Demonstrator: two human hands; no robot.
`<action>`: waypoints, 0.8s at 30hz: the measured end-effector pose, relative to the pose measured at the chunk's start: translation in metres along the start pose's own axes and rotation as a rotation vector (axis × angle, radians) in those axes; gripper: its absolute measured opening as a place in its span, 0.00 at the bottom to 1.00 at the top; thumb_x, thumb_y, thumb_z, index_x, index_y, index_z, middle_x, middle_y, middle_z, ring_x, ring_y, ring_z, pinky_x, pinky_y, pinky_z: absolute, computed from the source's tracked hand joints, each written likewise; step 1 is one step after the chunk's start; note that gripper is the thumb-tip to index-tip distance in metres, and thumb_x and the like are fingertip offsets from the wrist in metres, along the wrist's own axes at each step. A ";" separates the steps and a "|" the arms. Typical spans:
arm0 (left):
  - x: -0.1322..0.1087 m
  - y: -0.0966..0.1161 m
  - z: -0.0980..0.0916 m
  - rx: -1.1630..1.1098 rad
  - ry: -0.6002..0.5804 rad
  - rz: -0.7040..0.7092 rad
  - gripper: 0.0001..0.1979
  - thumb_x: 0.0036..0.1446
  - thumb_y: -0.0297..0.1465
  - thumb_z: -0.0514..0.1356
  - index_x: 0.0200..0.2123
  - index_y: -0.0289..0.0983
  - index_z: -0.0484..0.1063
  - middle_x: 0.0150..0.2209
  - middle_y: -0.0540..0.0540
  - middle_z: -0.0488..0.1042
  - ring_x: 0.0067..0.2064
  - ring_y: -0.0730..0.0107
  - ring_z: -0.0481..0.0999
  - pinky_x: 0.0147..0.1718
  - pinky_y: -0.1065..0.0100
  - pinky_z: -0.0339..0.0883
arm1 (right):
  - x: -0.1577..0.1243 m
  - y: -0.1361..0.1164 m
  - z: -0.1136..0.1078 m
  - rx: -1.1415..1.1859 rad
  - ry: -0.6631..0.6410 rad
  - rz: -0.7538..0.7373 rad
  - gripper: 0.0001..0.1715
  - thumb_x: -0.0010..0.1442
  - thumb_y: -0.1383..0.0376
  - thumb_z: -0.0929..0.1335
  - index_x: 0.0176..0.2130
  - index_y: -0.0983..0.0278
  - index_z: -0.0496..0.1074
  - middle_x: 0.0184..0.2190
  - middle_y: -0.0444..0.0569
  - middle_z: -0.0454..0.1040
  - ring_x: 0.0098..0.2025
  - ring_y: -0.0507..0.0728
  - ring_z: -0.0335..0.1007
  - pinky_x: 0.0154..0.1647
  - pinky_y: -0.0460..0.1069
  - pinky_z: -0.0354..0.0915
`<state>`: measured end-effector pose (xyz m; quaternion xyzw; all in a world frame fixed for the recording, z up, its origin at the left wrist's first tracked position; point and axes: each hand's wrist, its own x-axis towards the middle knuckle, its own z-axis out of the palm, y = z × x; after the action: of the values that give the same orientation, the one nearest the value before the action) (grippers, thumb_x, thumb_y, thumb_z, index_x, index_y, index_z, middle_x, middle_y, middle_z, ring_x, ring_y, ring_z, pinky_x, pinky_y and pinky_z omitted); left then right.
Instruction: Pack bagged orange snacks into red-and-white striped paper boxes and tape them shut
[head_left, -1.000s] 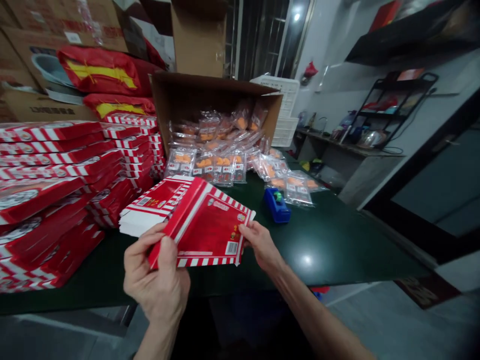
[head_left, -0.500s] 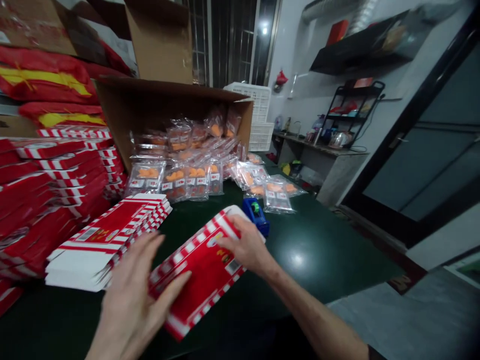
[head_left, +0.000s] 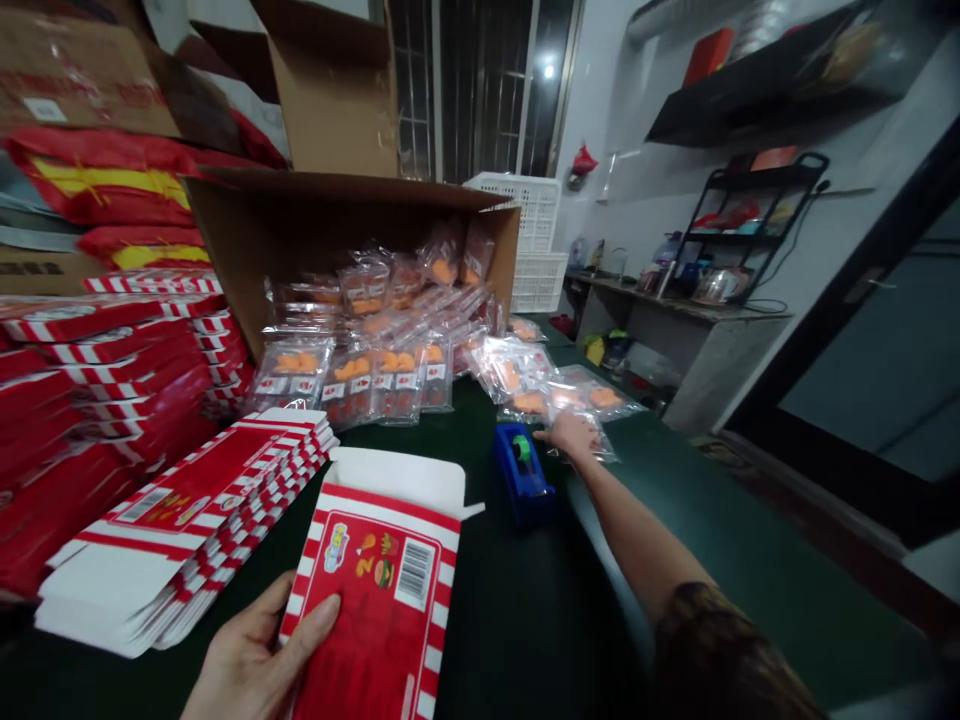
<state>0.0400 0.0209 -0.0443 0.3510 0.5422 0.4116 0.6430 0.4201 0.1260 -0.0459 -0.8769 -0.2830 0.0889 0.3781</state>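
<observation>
My left hand (head_left: pixel 259 640) grips the lower left edge of a red cardboard box (head_left: pixel 367 590) with white stripes, thumb on its printed face. The box's white top flap stands up, and a small side tab sticks out at the right. Stretched far forward, my right hand (head_left: pixel 574 435) lies over a clear plastic packet (head_left: pixel 581 395) with orange pieces inside. Its thumb points left; the other fingers are blurred and partly hidden, so their grip is unclear. Just left of that hand stands a blue tape dispenser (head_left: pixel 523 480) with a green roll.
Flattened striped boxes (head_left: pixel 195 510) lie stacked on the dark green table (head_left: pixel 712 560). Behind, a cardboard carton (head_left: pixel 240 240) on its side is full of clear packets (head_left: pixel 382 370). Red filled boxes (head_left: pixel 127 370) are piled at the left. White crates (head_left: pixel 536 280) stand at the back.
My right hand has let go of the box and moved forward to the packets. In my left hand, the box now stands more upright, its flap showing. The view has shifted slightly.
</observation>
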 end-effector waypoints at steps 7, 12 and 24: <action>0.022 -0.007 -0.009 -0.041 -0.134 0.034 0.35 0.30 0.44 0.73 0.43 0.37 0.70 0.28 0.45 0.79 0.25 0.54 0.78 0.22 0.60 0.75 | -0.007 0.021 -0.064 -0.038 0.004 -0.035 0.14 0.62 0.61 0.66 0.46 0.66 0.70 0.45 0.51 0.72 0.45 0.55 0.71 0.46 0.56 0.69; 0.017 -0.009 -0.007 0.198 -0.102 0.338 0.24 0.45 0.49 0.65 0.36 0.34 0.72 0.29 0.45 0.79 0.29 0.61 0.78 0.25 0.67 0.72 | -0.063 0.019 -0.154 0.262 0.138 -0.194 0.12 0.61 0.62 0.64 0.32 0.66 0.72 0.29 0.45 0.76 0.30 0.50 0.72 0.40 0.50 0.71; -0.015 0.000 -0.005 0.619 0.037 0.807 0.21 0.59 0.43 0.51 0.19 0.36 0.62 0.17 0.53 0.61 0.20 0.78 0.60 0.19 0.75 0.53 | -0.221 -0.058 -0.102 1.328 -0.446 -0.443 0.15 0.44 0.66 0.75 0.34 0.62 0.72 0.33 0.44 0.78 0.37 0.56 0.76 0.43 0.55 0.72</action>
<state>0.0340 0.0075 -0.0396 0.6991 0.4713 0.4535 0.2889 0.2508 -0.0293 0.0538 -0.3464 -0.4105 0.3396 0.7721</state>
